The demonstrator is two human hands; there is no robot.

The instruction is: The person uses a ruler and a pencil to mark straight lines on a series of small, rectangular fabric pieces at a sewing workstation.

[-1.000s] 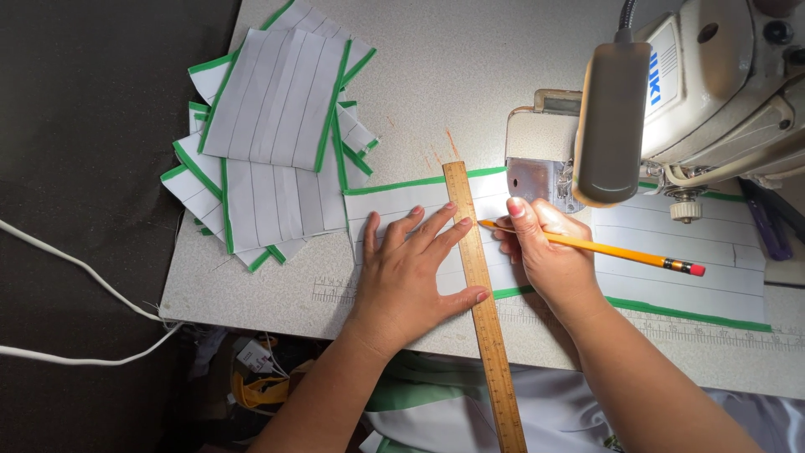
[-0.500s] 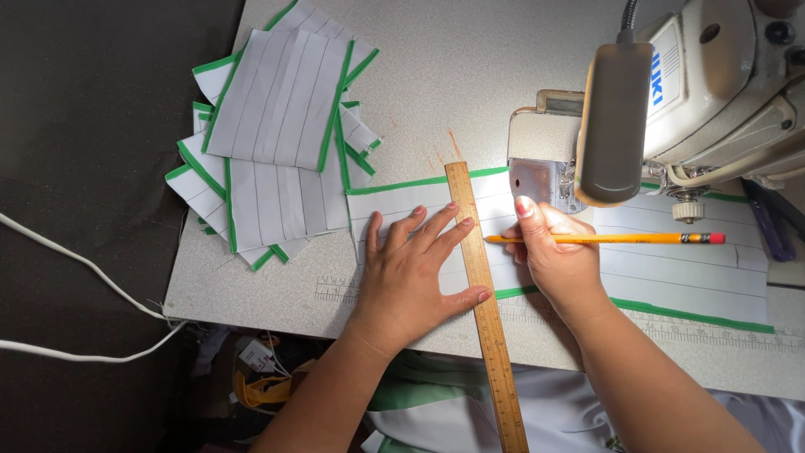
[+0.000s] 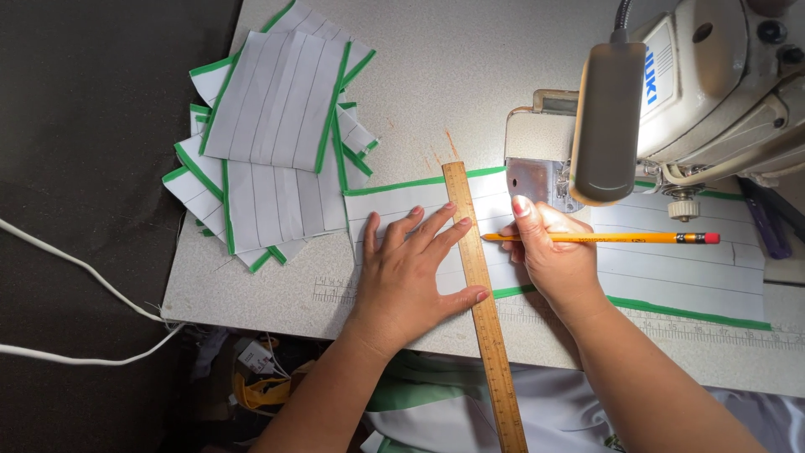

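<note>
My left hand lies flat, fingers spread, on a white striped fabric strip with green edging. Its fingertips and thumb press a wooden ruler that runs across the strip and over the table's front edge. My right hand grips a yellow pencil with a pink eraser. The pencil lies nearly level, its tip touching the ruler's right edge. The strip runs right, under the sewing machine.
A pile of white striped, green-edged fabric pieces lies at the table's left. A cream sewing machine with a lamp head stands at the upper right. White cables cross the dark floor to the left.
The pencil has swung from slanting down to the right to nearly level. My right hand has shifted slightly. My left hand and the ruler have stayed put.
</note>
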